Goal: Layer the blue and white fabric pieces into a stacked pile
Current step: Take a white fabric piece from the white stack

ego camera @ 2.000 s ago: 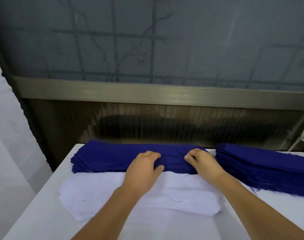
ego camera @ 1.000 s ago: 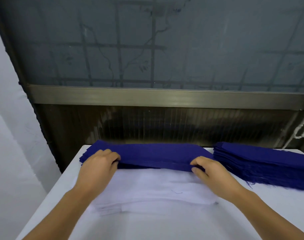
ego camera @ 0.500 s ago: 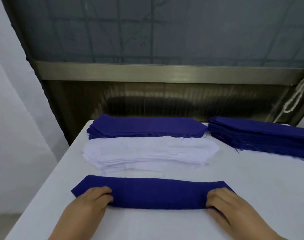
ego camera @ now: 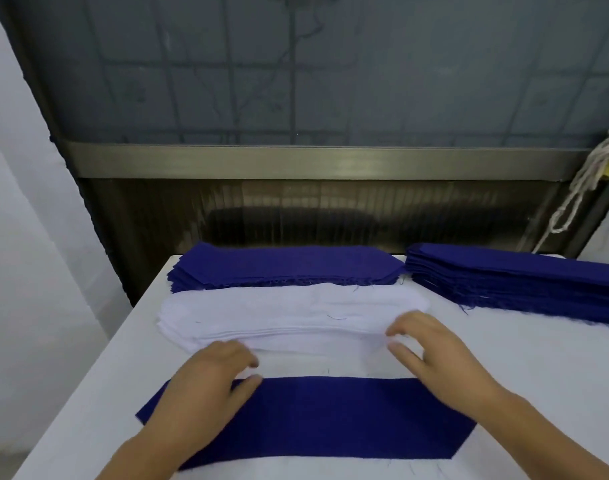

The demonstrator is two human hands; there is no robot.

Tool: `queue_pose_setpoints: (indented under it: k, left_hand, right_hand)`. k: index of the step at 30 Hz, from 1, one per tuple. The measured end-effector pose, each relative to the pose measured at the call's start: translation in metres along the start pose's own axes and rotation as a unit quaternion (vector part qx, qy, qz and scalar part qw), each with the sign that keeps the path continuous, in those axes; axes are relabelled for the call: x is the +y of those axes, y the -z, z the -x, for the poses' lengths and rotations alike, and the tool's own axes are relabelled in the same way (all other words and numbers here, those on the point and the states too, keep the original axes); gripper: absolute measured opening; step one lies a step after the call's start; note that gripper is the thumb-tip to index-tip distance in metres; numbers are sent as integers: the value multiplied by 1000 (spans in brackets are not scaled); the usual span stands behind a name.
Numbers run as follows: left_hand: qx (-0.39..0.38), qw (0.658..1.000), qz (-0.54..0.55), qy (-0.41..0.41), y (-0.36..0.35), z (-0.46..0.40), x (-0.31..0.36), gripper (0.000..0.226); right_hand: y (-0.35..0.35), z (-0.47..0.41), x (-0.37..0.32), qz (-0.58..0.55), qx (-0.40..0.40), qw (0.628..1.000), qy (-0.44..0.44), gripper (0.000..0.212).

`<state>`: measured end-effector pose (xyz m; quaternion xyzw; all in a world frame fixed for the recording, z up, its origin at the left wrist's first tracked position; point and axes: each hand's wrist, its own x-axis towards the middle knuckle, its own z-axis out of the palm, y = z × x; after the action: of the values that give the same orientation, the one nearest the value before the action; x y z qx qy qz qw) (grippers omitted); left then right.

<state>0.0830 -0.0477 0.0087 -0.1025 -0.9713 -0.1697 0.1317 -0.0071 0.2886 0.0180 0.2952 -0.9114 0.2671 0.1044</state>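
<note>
Now, the single blue piece (ego camera: 330,417) lies flat and alone on the white table (ego camera: 538,368), the nearest fabric to the person, its long side running across the view and its right end cut at a slant. Just beyond the blue piece, the white stack (ego camera: 289,317) sits as a loose, slightly fanned pile, with a narrow strip of bare table between the two. The left hand (ego camera: 209,382) reaches over the blue piece's left end, forearm crossing its corner, fingers together and curled down at the near edge of the white stack, thumb held beside them; whether the fingertips are actually pinching a white layer is too blurred to tell. The right hand (ego camera: 438,355) hovers past the blue piece's right end, at the white stack's right end, fingers slightly spread and bent, thumb apart below them, with a gap between thumb and fingers and nothing clearly caught in it. Farther from the blue piece, behind the white stack and touching its far edge, a blue stack (ego camera: 285,265) rests with frayed threads along its front. Off to the right of that, a second, thicker blue stack (ego camera: 524,282) runs toward the table's right edge. Beyond the table stands a dark window frame (ego camera: 313,161), and a white cord (ego camera: 580,188) hangs at its right side.
</note>
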Motion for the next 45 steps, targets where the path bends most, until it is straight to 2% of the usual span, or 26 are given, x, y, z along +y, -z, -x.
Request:
queue_pose_setpoints:
  k: [3, 6, 12, 18, 21, 24, 30, 34, 36, 38, 41, 45]
  left_hand:
    - [36, 999, 18, -3, -13, -48, 21, 26]
    - [52, 997, 50, 5, -22, -89, 32, 28]
    - [-64, 995, 72, 25, -37, -125, 23, 26]
    - [-53, 990, 124, 45, -41, -135, 16, 20]
    - [-55, 991, 106, 57, -43, -140, 18, 22]
    - [-50, 994, 76, 63, -45, -147, 19, 10]
    - [-61, 992, 76, 78, -46, -157, 16, 8]
    - [-54, 994, 63, 78, -48, -162, 17, 10]
    - [-43, 995, 52, 68, -47, -159, 16, 10]
    - [-28, 998, 31, 49, -42, -152, 9, 6]
    - [-17, 999, -11, 38, -26, -136, -16, 5]
    - [-24, 994, -36, 100, 5, -112, -61, 8]
  right_hand:
    - [-12, -53, 8, 29, -18, 999, -23, 18]
    - [-21, -79, 21, 4, -85, 995, -59, 12]
    - [-27, -89, 37, -38, -91, 994, -47, 11]
    - [-26, -104, 39, -113, -103, 982, -107, 14]
    - [-24, -107, 38, -140, -109, 976, -125, 20]
    - [-22, -106, 36, -153, -116, 971, -142, 23]
    - [-19, -106, 26, -102, -105, 978, -147, 12]
    - [-29, -110, 11, 45, -101, 991, -80, 29]
    - [-33, -115, 8, 76, -88, 991, -69, 20]
    - [-31, -116, 12, 73, -85, 991, -75, 8]
    - [-21, -112, 23, 58, -107, 989, -78, 8]
    - [-12, -105, 33, 50, -113, 988, -90, 10]
